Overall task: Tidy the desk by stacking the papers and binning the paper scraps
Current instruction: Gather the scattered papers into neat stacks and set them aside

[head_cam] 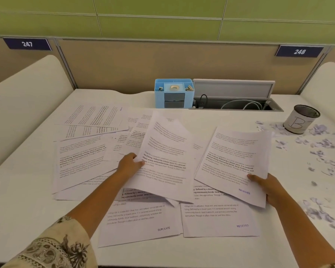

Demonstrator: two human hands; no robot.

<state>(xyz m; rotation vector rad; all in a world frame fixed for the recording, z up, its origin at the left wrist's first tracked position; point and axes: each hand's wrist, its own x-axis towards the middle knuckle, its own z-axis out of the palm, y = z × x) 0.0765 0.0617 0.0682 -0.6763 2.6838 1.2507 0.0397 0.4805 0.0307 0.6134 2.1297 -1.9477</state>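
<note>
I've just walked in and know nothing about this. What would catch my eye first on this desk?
Most striking are the two hands lifting printed sheets: the left hand pinches one sheet at the middle, and the right hand holds another sheet beside it. More loose papers lie scattered beneath them and to the left. At the right, paper scraps litter the desk around a small mesh bin.
</note>
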